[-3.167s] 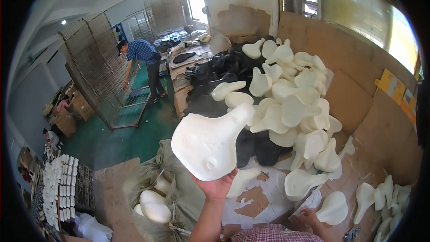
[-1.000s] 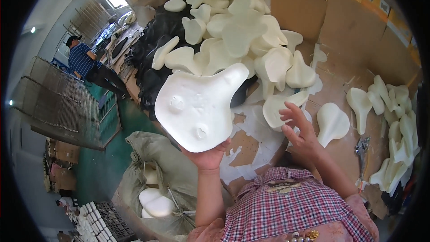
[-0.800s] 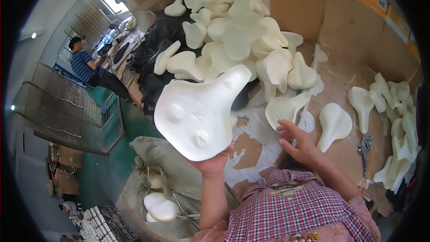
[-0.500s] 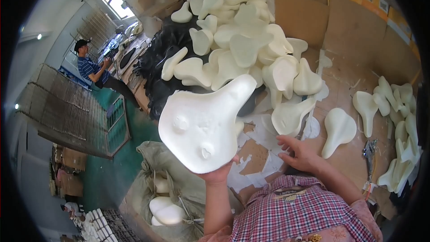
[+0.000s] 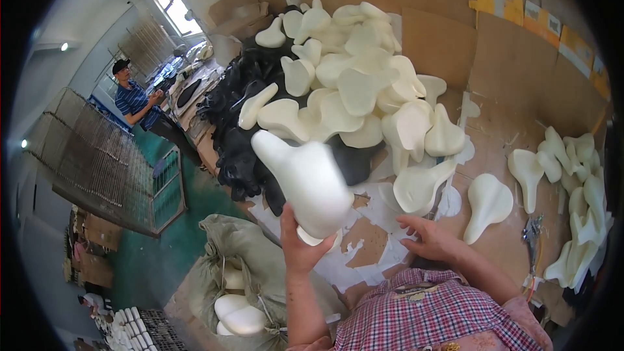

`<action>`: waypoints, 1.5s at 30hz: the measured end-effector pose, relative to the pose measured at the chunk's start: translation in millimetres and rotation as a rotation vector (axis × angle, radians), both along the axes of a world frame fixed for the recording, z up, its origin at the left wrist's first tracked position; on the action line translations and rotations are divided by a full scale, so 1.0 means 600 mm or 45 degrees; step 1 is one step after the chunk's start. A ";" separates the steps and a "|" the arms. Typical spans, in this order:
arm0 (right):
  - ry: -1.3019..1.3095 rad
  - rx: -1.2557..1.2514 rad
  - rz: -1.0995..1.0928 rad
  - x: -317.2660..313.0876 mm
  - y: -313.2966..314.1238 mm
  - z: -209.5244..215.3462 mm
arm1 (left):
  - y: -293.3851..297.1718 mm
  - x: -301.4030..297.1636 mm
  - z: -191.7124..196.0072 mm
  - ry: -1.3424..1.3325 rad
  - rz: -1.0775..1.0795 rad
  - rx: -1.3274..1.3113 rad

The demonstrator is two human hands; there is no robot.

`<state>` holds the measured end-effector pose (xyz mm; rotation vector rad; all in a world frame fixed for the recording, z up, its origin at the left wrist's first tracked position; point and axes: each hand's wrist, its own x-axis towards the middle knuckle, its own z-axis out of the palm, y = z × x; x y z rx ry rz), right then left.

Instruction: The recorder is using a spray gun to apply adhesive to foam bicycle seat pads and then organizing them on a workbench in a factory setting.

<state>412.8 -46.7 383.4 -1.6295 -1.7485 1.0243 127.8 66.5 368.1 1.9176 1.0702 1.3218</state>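
The left hand (image 5: 300, 247) grips the wide rear end of a white foam saddle pad (image 5: 305, 181), fingers curled up around its underside, and holds it raised at the centre of the frame with the narrow nose pointing to the upper left. The right hand (image 5: 432, 240) lies open just right of centre, fingers spread and resting on the table (image 5: 500, 123), which is covered in brown cardboard and torn white scraps; it pinches nothing. A second pale piece seems to sit under the held pad at the palm, though the view is too poor to be sure.

Behind the held pad, filling the upper centre, rises a loose heap of white pads (image 5: 364, 84) stacked against a mound of black pads (image 5: 244, 110). More white pads (image 5: 572, 182) lie along the right edge. At lower left an open sack (image 5: 253, 273) holds a few pads. A person (image 5: 140, 101) stands at the upper left beside wire racks (image 5: 97, 162).

The one-handed grip on the rim looks shallow, so the pad could tip forward and drop. The heap is unsteady too: a nudge from the nose could send pads sliding off the table.
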 end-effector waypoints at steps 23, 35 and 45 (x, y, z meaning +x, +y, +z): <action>-0.175 -0.160 0.197 -0.007 -0.001 -0.001 | -0.016 -0.013 -0.025 0.706 0.349 0.207; -0.356 -0.270 0.419 0.009 -0.011 -0.045 | -0.002 -0.009 -0.163 -0.755 0.085 -0.924; -0.484 -0.376 0.498 0.015 -0.022 -0.076 | -0.007 0.014 -0.016 -1.938 -0.608 -0.868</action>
